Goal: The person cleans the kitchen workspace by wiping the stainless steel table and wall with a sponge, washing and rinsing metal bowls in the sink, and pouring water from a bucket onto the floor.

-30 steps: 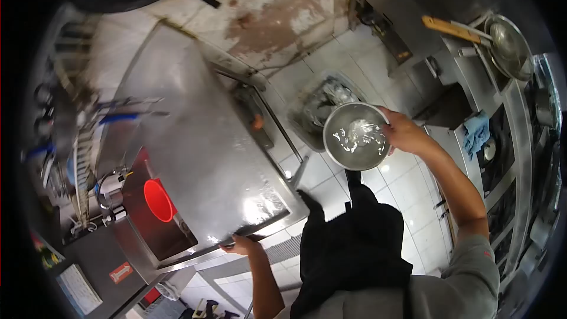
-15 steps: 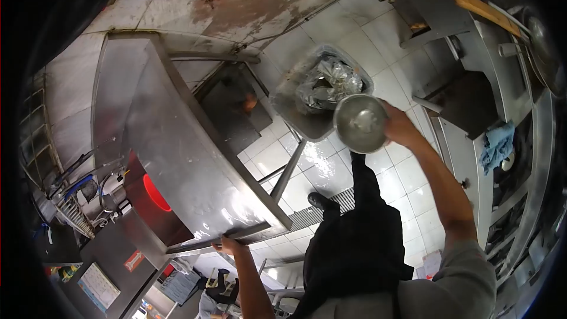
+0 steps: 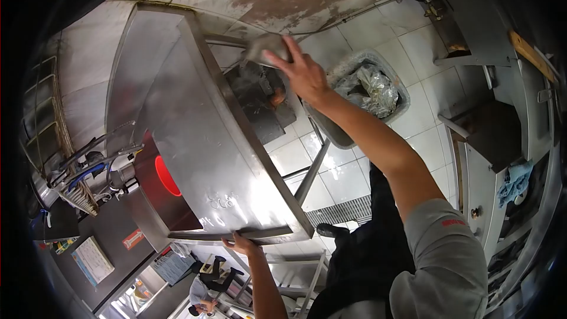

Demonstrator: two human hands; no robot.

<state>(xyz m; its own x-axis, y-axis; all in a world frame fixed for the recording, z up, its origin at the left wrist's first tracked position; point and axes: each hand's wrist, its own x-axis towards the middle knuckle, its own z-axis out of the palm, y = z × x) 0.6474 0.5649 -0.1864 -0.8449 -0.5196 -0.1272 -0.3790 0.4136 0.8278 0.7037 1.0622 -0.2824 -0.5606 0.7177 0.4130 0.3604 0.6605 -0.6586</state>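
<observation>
My right hand grips a metal bowl by its rim, stretched out past the far side of the steel table. The bowl is tilted and smeared by motion, with a pale streak below it that looks like water. My left hand is wrapped on the near edge of the steel table, fingers on the rim. Beneath the bowl is a dark low platform with a small orange-brown thing on it. Beside my right forearm stands a grey bin with a crumpled clear plastic bag in it.
A red round container sits in the opening at the table's left. A floor drain grate runs near my shoe. A blue cloth hangs on the steel equipment at right. Another person is in the background, lower left.
My right hand has swung the bowl from beside the bin to the far left, over the dark platform, and tipped it. My left hand stays on the table edge. The view has shifted.
</observation>
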